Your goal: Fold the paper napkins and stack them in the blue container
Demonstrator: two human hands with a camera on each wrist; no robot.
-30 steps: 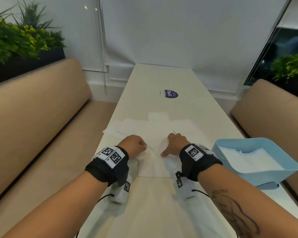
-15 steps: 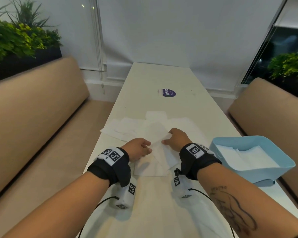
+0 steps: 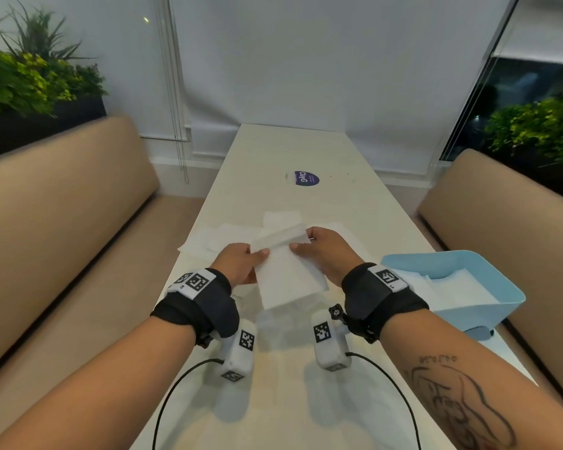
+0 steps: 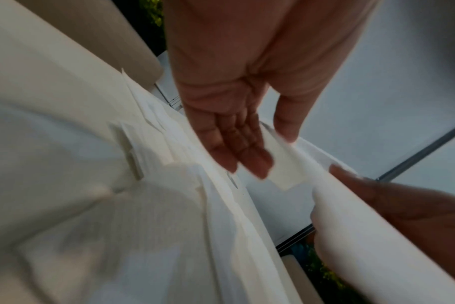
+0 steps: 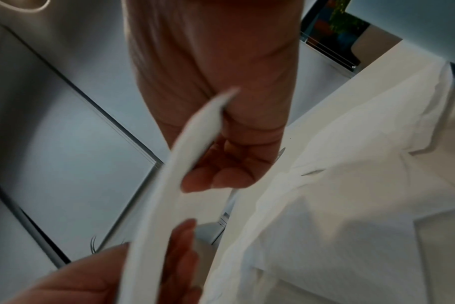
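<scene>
A folded white napkin [image 3: 286,276] hangs in the air above the table, held between both hands. My left hand [image 3: 247,259] pinches its left edge, thumb on top; in the left wrist view the thumb [image 4: 286,123] and fingers [image 4: 242,152] close on the sheet. My right hand [image 3: 309,250] pinches the upper right edge, fingers curled behind the paper [image 5: 169,181]. The blue container [image 3: 488,311] stands at the table's right edge with folded napkins [image 3: 462,284] inside. Several loose flat napkins [image 3: 221,238] lie on the table beyond my hands.
The long white table [image 3: 290,401] runs away from me between two tan benches [image 3: 62,238]. A round purple sticker [image 3: 306,178] lies further up the table. Sensor cables [image 3: 176,394] hang from both wrists. Planters stand behind both benches.
Both hands were pressing a napkin flat on the table; they have since taken hold of it and lifted it clear of the surface.
</scene>
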